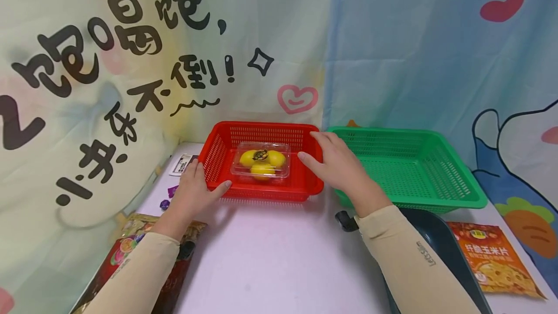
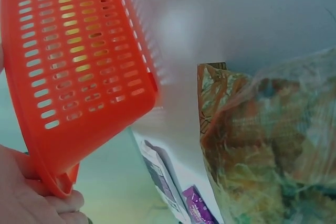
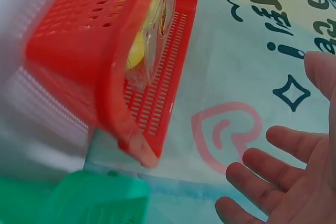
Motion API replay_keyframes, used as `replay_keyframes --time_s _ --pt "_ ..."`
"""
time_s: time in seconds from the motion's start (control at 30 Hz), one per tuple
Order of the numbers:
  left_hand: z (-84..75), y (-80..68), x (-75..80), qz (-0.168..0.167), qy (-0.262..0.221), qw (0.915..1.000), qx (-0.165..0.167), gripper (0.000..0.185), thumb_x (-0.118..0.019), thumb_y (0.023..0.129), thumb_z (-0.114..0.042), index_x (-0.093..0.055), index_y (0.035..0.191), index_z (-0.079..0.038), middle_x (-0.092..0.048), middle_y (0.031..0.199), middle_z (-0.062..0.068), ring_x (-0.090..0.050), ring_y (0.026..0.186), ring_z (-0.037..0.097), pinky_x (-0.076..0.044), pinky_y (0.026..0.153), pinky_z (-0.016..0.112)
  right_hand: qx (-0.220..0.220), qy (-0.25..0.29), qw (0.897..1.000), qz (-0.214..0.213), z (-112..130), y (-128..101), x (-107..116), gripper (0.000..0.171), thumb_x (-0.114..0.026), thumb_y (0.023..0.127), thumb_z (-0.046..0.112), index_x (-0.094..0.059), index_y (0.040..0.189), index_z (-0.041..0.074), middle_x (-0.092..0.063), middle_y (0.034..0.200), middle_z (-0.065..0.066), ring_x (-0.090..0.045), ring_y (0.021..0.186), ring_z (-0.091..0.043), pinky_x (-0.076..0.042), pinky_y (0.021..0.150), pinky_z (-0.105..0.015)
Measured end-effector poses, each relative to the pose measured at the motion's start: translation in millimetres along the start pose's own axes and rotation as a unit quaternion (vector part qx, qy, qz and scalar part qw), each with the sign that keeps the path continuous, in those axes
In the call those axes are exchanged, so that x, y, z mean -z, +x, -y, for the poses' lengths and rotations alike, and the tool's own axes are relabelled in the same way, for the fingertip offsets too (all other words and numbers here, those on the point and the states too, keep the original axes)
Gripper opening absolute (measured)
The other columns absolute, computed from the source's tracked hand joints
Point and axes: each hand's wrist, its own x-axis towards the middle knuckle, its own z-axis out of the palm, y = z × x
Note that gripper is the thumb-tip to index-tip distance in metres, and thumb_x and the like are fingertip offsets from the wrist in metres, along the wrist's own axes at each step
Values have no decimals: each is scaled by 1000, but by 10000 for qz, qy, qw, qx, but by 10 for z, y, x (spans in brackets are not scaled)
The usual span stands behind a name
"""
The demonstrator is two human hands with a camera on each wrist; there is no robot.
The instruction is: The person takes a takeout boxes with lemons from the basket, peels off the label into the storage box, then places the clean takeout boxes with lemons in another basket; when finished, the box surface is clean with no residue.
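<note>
Red plastic is what both hands are dealing with: a slotted red basket (image 1: 261,161) sitting in the middle of the head view on a white table (image 1: 279,256). The left hand (image 1: 193,193) is lying against the basket's lower left corner, fingers straight and close together along the rim, probably to steady that end. The right hand (image 1: 337,164) is hovering just off the basket's right edge; in the right wrist view its fingers (image 3: 268,174) are spreading open and gripping nothing. Inside the basket, a clear box of lemons (image 1: 261,160) is resting flat on the bottom. To the right, a green basket (image 1: 414,168) is standing just beside the red one. Snack packets (image 1: 494,258) are lying at the lower right and lower left.
</note>
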Motion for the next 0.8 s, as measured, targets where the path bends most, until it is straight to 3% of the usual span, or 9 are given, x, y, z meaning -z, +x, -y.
replay_keyframes --time_s 0.23,0.47,0.8 --pt "8 14 3 39 2 10000 34 119 -61 91 -72 -8 165 4 -10 173 27 -15 158 50 -44 110 72 -252 481 9984 133 83 286 -67 87 -65 97 55 -29 165 15 -34 166 -15 -37 150 -37 -58 103 -59" --pt "2 12 1 21 21 10000 21 119 -62 91 -72 -10 165 4 -11 173 27 -16 158 50 -43 110 72 -624 944 9932 274 121 517 -189 84 -68 97 51 -32 163 13 -40 160 -16 -45 142 -36 -61 97 -56" --pt "-4 1 4 27 31 10000 79 118 -63 90 -70 -11 165 4 -11 173 26 -16 158 48 -48 108 70 -1188 1048 9853 642 121 760 -391 85 -60 100 53 -29 164 5 -38 166 -20 -38 151 -40 -42 120 -60"
